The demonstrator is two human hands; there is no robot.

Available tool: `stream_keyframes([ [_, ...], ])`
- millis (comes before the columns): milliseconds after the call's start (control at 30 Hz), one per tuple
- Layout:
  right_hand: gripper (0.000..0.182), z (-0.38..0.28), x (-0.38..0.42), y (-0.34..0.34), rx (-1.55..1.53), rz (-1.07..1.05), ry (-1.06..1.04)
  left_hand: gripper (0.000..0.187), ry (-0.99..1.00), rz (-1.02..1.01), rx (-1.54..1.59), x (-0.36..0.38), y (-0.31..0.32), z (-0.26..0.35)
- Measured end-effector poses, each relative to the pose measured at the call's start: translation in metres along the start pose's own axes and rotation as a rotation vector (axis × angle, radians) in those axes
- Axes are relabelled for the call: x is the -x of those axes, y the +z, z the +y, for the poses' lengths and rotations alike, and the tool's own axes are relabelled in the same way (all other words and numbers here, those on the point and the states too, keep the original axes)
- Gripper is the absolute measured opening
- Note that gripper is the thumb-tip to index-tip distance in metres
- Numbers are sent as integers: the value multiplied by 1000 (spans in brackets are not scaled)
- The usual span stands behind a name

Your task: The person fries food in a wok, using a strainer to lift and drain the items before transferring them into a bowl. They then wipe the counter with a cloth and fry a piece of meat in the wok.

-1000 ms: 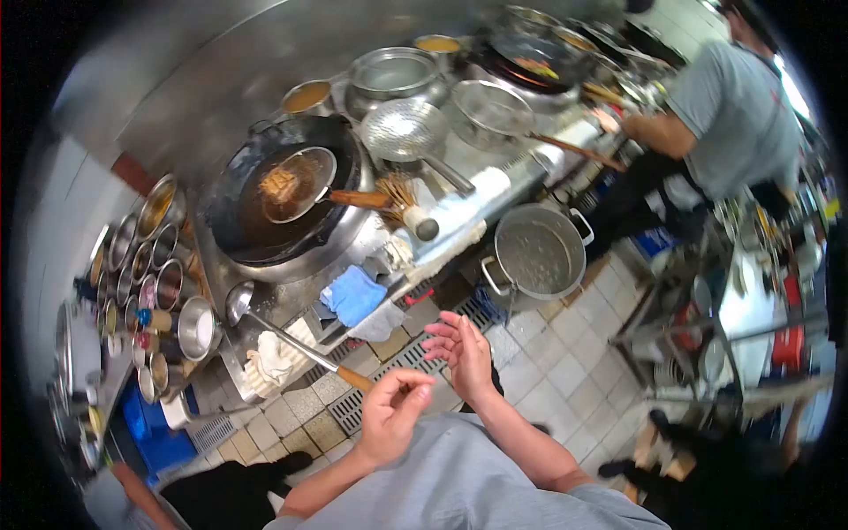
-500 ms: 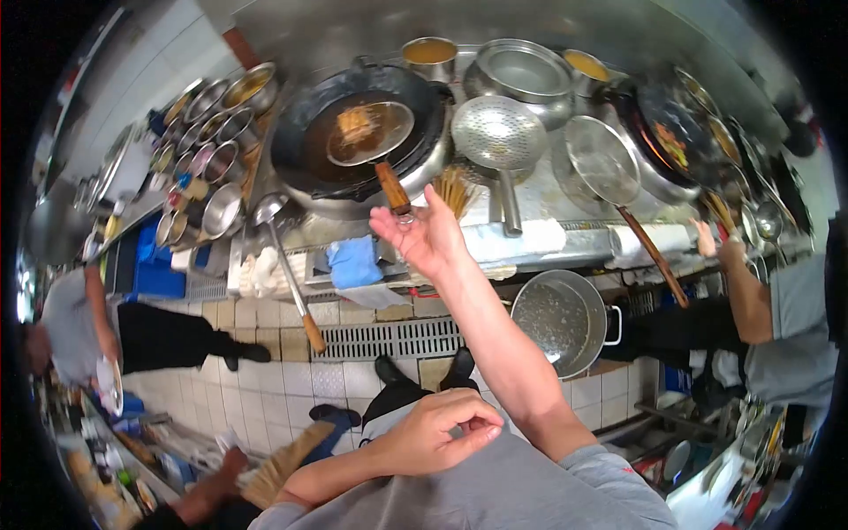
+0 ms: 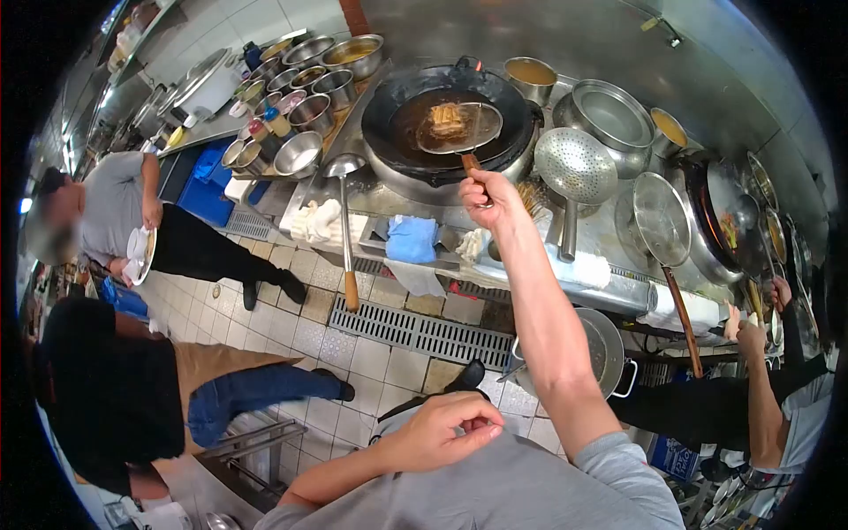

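Note:
My right hand [image 3: 491, 200] is wrapped round the wooden handle of a mesh skimmer [image 3: 485, 129]. The skimmer's round head lies over a black wok [image 3: 382, 124] with dark brown liquid in it. A golden-brown piece of food [image 3: 448, 120] sits on the mesh. My left hand [image 3: 449, 425] rests before my waist in a loose curl, thumb against the fingers, with nothing seen in it. Right of the wok, a perforated metal ladle [image 3: 576, 166] lies with its handle towards me. A long-handled ladle [image 3: 344, 165] is on the left.
Several metal bowls [image 3: 311, 115] of ingredients stand at the left. A blue cloth [image 3: 412, 239] lies on the counter's front edge, and a large pot [image 3: 609, 353] is on the floor. One co-worker [image 3: 110, 212] holds plates; another [image 3: 768, 389] works at the right wok.
My right hand was open, palm up, by the skimmer handle; now it has closed round it. My left hand keeps its curl. The view has turned, showing more of the people at left.

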State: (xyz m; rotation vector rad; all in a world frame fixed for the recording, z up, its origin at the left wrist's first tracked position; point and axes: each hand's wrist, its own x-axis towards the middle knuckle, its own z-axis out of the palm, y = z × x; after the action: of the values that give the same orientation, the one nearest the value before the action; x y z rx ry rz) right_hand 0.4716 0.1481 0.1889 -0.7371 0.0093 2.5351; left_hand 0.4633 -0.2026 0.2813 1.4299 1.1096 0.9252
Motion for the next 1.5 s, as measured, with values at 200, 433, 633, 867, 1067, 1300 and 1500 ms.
stream_keyframes([
  [200, 13, 8, 20, 6, 242, -31, -53, 10, 11, 75, 59, 37, 0, -1],
  [433, 5, 7, 45, 30, 342, -29, 74, 11, 45, 137, 103, 80, 4, -11],
  [633, 3, 14, 51, 68, 541, 100, 12, 12, 91, 194, 105, 103, -1, -11],
  [867, 18, 39, 56, 123, 1191, 276, -157, 13, 136, 186, 102, 106, -5, -4],
  [1067, 11, 68, 44, 116, 1670, 320, -347, 13, 297, -26, 43, 99, 4, 29],
  [1300, 23, 55, 47, 78, 1969, 400, -501, 12, 526, -167, 68, 102, 18, 66],
  [1500, 54, 85, 80, 53, 2161, 523, -899, 15, 531, -358, 147, 102, 31, 63],
])
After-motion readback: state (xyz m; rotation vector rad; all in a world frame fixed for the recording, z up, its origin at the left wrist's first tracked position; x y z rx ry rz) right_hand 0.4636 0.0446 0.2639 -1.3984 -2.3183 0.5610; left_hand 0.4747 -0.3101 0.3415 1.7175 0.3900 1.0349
